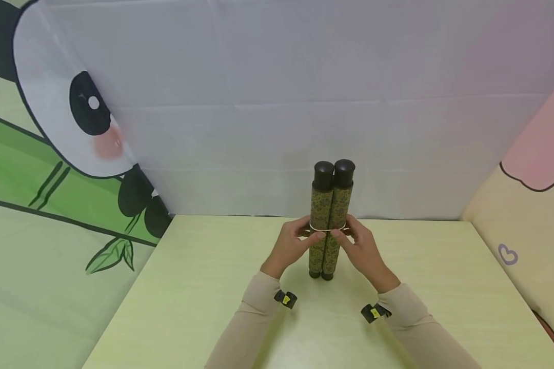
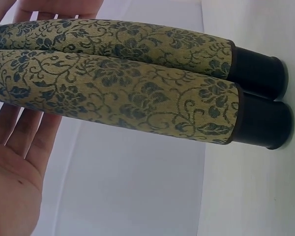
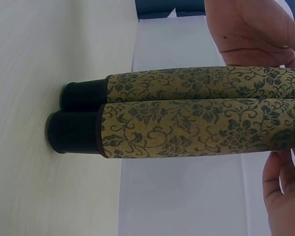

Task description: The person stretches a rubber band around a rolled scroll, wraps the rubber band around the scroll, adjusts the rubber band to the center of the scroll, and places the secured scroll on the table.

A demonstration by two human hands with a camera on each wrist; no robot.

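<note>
Two slim tubes (image 1: 321,207), covered in gold cloth with a dark floral pattern and capped in black at the ends, stand upright side by side on the table. A thin white band (image 1: 322,229) runs round both at about mid-height. My left hand (image 1: 292,243) grips the band at the left side, its thumb against the front of the tubes and its fingers reaching behind. From the right, my right hand (image 1: 361,248) holds the band the same way, thumb in front. In the left wrist view the black lower caps (image 2: 263,123) touch the table; the band is out of sight there.
The pale table (image 1: 203,287) meets a white cloth backdrop (image 1: 258,138) behind the tubes. Printed cloth with cartoon figures hangs at the left and right. Each wrist carries a small black device (image 1: 285,299) on the sleeve.
</note>
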